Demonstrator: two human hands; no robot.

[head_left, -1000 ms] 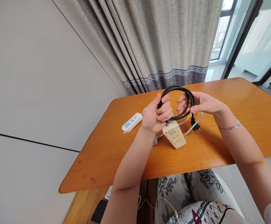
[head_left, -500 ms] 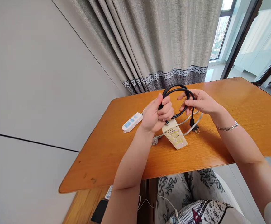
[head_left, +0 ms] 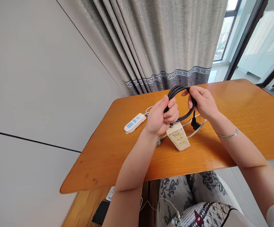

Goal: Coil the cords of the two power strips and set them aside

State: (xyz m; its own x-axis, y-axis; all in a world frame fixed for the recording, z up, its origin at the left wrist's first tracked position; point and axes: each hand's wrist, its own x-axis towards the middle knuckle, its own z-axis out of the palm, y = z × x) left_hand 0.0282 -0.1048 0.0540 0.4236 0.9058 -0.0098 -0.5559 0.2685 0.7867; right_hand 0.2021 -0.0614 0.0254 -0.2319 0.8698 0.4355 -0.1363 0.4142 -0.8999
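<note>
Holding black cable (head_left: pixel 177 89) over the tabletop (head_left: pixel 108 151), clenched in the left hand (head_left: pixel 162 116) and pinched in the right hand (head_left: pixel 204 102), apparently mostly coiled, with 1 black plug (head_left: pixel 195 124) hanging ungathered below and no tie visible around the loops.

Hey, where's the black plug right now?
In the head view, the black plug is right of centre, just below the right hand, to the right of the cream socket block and beside a white cord.
</note>
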